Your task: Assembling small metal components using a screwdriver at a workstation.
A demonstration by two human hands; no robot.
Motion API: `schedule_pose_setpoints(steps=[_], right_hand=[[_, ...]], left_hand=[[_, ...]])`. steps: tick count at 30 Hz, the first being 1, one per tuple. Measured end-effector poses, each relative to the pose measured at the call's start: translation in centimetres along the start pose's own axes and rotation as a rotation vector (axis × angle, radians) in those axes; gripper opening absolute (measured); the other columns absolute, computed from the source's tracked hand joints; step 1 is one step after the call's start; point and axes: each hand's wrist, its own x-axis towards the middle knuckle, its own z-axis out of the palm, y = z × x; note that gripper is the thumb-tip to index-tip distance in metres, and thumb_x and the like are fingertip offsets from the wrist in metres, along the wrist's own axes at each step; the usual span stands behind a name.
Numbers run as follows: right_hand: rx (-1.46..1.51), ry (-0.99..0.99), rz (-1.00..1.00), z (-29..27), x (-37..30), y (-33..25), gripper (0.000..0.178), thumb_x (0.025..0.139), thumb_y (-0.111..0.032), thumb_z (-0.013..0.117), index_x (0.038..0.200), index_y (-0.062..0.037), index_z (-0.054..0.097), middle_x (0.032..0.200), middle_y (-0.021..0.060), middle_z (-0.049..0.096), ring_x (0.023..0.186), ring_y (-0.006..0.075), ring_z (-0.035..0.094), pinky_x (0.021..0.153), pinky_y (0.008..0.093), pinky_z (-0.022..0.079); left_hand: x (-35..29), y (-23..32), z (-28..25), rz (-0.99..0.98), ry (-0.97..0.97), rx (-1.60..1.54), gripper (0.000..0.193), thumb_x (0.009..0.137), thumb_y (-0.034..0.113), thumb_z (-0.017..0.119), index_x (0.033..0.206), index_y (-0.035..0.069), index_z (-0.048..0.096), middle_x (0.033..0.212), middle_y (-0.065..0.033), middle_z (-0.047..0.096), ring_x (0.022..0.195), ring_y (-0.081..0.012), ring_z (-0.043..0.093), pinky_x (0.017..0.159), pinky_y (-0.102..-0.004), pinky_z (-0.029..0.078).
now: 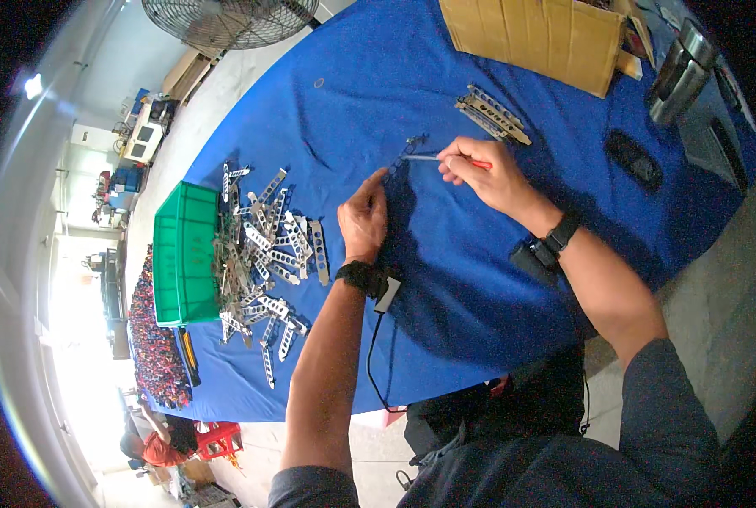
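Observation:
My left hand is closed on the near end of a thin metal strip with holes, held just over the blue cloth. In my right hand is a slim tool with a red handle and a pale, straight shaft. Its tip points left and meets or nearly meets the strip; I cannot tell which. To the left lies a loose pile of silvery perforated metal strips. Beyond my right hand, several similar strips lie side by side in a small stack.
A green plastic crate lies tipped beside the pile. A cardboard box stands at the far edge, with a steel flask right of it. A dark phone-like object rests on the blue cloth. A fan stands beyond.

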Motion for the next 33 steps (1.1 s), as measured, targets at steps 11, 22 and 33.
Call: schedule_pose_setpoints(steps=[11,22,33], right_hand=[[0.014,0.066,-0.026,0.1,-0.1,0.3,0.019,0.097,-0.014,0.054,0.097,0.0023,0.062,0.086,0.0088,0.068,0.079,0.0138,0.067,0.071,0.0273,0.054],[0.053,0.034,0.015,0.2,0.0,0.2,0.018,0.096,-0.014,0.054,0.097,0.0022,0.063,0.086,0.0082,0.068,0.077,0.0133,0.067,0.067,0.0266,0.054],[0.074,0.045,0.047,0.1,0.1,-0.3,0.019,0.096,-0.015,0.054,0.098,0.0015,0.064,0.084,0.008,0.068,0.077,0.013,0.066,0.067,0.026,0.053]], left_hand=[[0.0,0.2,-0.1,0.032,-0.005,0.061,0.028,0.089,0.011,0.058,0.115,0.011,0.069,0.071,-0.017,0.064,0.06,-0.0233,0.064,0.06,-0.0351,0.048],[0.0,0.6,-0.3,0.016,-0.01,0.067,0.027,0.089,0.012,0.058,0.114,0.012,0.069,0.063,-0.0165,0.057,0.054,-0.0224,0.058,0.057,-0.0358,0.046],[-0.1,1.4,-0.9,-0.096,-0.101,0.05,0.029,0.094,0.009,0.054,0.119,-0.001,0.064,0.1,-0.0111,0.071,0.09,-0.0123,0.061,0.083,-0.0285,0.049]])
